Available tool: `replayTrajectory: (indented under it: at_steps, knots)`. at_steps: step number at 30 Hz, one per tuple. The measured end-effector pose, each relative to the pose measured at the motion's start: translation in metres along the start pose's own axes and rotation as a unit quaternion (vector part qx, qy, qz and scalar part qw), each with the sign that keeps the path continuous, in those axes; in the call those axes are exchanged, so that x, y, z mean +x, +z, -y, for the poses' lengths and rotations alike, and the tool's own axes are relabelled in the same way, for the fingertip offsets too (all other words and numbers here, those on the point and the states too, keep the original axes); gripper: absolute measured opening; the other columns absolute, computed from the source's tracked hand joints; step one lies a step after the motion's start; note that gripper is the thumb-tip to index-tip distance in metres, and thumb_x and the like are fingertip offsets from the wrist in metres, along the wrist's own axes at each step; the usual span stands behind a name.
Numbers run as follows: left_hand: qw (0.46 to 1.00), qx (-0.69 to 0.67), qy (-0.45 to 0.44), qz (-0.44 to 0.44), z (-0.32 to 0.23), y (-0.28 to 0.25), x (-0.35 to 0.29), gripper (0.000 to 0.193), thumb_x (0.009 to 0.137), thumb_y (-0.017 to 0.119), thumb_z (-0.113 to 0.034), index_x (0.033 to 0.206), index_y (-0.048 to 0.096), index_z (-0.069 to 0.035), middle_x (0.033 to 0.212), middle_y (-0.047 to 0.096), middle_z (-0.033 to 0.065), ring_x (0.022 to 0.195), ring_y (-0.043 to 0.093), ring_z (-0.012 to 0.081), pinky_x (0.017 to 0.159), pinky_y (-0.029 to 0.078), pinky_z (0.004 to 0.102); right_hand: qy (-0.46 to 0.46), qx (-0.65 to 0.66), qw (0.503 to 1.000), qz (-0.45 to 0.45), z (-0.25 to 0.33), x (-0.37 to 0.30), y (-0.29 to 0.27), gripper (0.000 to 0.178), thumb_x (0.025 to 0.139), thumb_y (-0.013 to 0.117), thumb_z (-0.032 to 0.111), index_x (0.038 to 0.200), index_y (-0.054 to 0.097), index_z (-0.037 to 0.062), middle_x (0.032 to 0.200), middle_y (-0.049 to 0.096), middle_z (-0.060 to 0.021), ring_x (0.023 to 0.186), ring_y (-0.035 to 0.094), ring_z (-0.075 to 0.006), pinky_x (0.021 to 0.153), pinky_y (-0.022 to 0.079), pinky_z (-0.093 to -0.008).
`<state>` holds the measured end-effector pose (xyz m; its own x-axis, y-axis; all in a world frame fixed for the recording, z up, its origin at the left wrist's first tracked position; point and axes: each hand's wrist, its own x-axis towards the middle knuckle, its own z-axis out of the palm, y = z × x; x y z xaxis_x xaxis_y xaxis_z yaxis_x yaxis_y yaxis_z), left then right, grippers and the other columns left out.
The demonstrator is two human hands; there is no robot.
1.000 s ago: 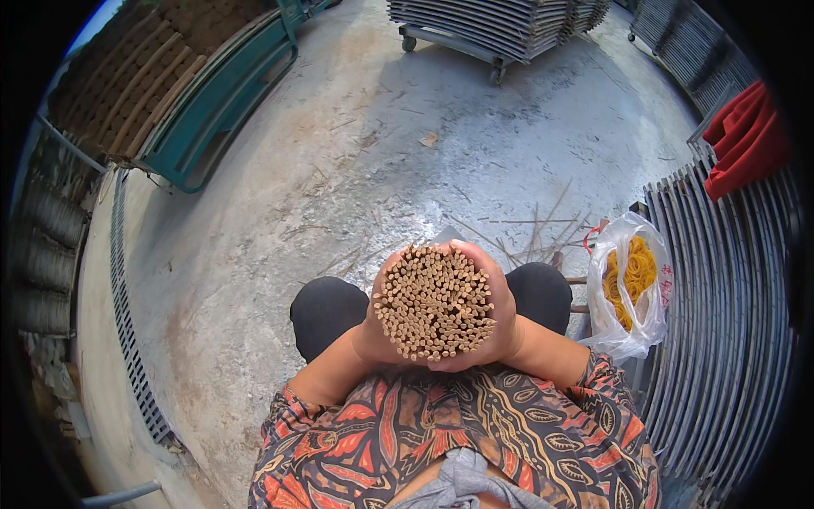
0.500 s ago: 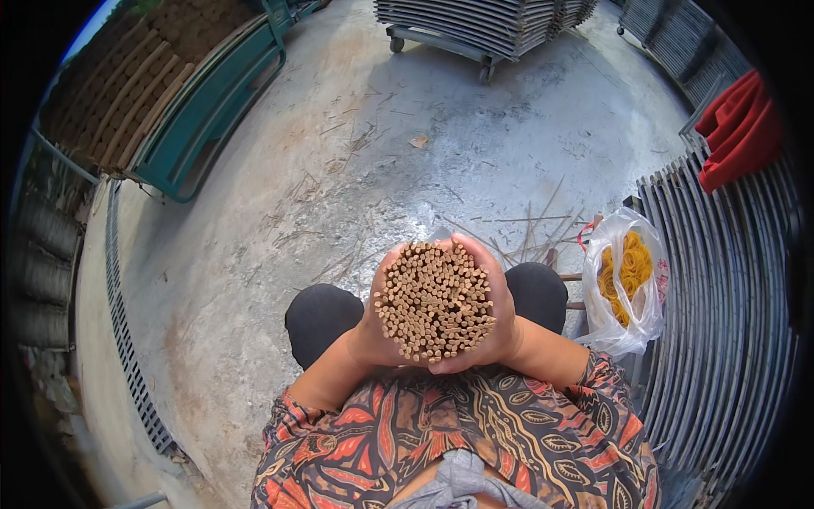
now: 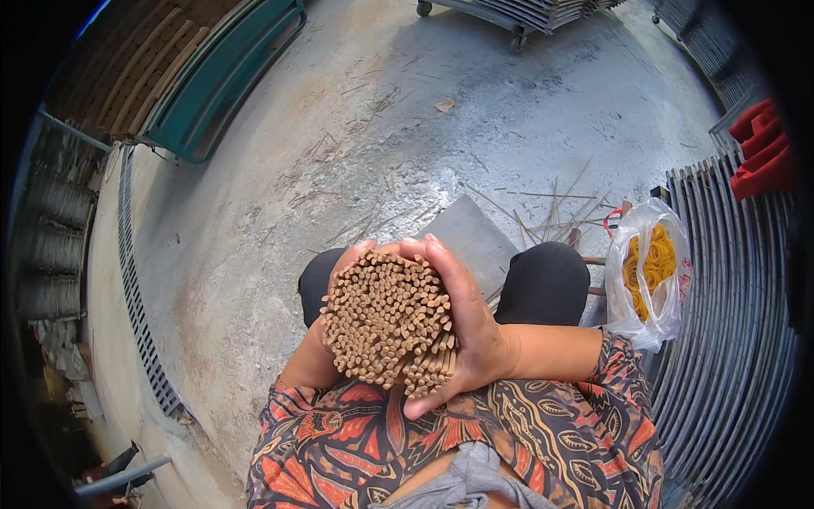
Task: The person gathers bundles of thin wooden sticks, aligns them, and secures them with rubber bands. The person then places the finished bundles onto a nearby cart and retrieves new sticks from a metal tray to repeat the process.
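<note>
A thick round bundle of thin brown sticks (image 3: 386,318), which look like incense sticks, is held upright above my lap with the cut ends facing up. My right hand (image 3: 471,327) wraps round its right side, thumb low and fingers at the far edge. On the other side my left hand (image 3: 326,339) cups the bundle, mostly hidden behind it, with a few fingertips showing at the top. Some stick ends on the lower right sit lower than the rest. Beyond the bundle, a flat grey board (image 3: 475,242) lies between my knees.
To the right, a clear plastic bag (image 3: 649,271) holds yellow rubber bands beside stacked slatted racks (image 3: 721,339). A red cloth (image 3: 763,151) drapes over them. Loose sticks (image 3: 555,204) litter the concrete floor. A green cart (image 3: 220,85) and a wheeled rack stack (image 3: 517,17) stand farther off.
The bundle has moved left and tilted, its lower-right sticks now uneven. My right hand has turned more side-on, and more of the grey board shows. The whole view has shifted.
</note>
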<state>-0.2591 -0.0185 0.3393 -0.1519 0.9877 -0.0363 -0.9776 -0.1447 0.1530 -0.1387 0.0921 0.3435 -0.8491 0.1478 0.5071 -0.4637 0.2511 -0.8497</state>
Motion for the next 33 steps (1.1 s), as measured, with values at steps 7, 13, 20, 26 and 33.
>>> replayTrajectory:
  at_steps: [7, 13, 20, 26, 33]
  knots:
    - [0.973, 0.192, 0.072, -0.103, 0.0, 0.021, -0.04, 0.058, 0.092, 0.024, -0.049, 0.118, 0.053, -0.006, 0.121, 0.055, 0.012, 0.113, 0.049, 0.0216, 0.104, 0.03, 0.0416, -0.107, 0.07, 0.988, 0.082, -0.018, 0.015, -0.013, 0.11, 0.07, 0.061, 0.067, 0.136, 0.02, -0.0104, 0.135, 0.035, -0.0272, 0.126, 0.035, -0.0377, 0.108, 0.017, -0.0479]
    - [0.978, 0.141, 0.138, -0.061, -0.002, -0.008, -0.04, 0.063, 0.093, 0.018, -0.041, 0.119, 0.047, 0.009, 0.123, 0.05, 0.0222, 0.117, 0.047, 0.0327, 0.105, 0.033, 0.0424, -0.002, 0.058, 0.996, 0.065, -0.005, 0.057, -0.055, 0.031, 0.088, 0.057, 0.017, 0.11, 0.059, -0.0046, 0.106, 0.061, -0.016, 0.101, 0.056, -0.0256, 0.089, 0.042, -0.0354]
    - [0.976, 0.175, 0.124, -0.027, 0.001, -0.004, -0.035, 0.062, 0.093, 0.019, -0.04, 0.119, 0.047, 0.009, 0.124, 0.049, 0.0215, 0.118, 0.046, 0.0321, 0.106, 0.032, 0.042, -0.043, 0.098, 0.984, 0.139, -0.001, 0.08, -0.055, 0.018, 0.08, 0.067, 0.004, 0.097, 0.067, 0.0008, 0.091, 0.064, -0.0108, 0.085, 0.061, -0.021, 0.073, 0.048, -0.0291]
    - [0.967, 0.206, 0.145, -0.022, 0.007, 0.005, -0.041, 0.061, 0.093, 0.019, -0.039, 0.119, 0.047, 0.008, 0.125, 0.048, 0.0209, 0.119, 0.045, 0.0315, 0.106, 0.032, 0.0416, -0.009, 0.135, 0.969, 0.208, 0.009, 0.091, -0.052, 0.012, 0.078, 0.068, 0.006, 0.089, 0.066, 0.0011, 0.079, 0.065, -0.008, 0.074, 0.062, -0.0191, 0.062, 0.048, -0.0278]
    - [0.964, 0.225, 0.144, -0.002, 0.004, -0.007, -0.037, 0.06, 0.093, 0.02, -0.038, 0.12, 0.047, 0.008, 0.125, 0.048, 0.0201, 0.119, 0.044, 0.0309, 0.106, 0.031, 0.0411, 0.05, 0.015, 0.972, 0.229, 0.014, 0.102, -0.064, 0.007, 0.08, 0.068, 0.012, 0.083, 0.066, 0.0058, 0.074, 0.064, -0.0043, 0.066, 0.062, -0.0167, 0.058, 0.047, -0.0253]
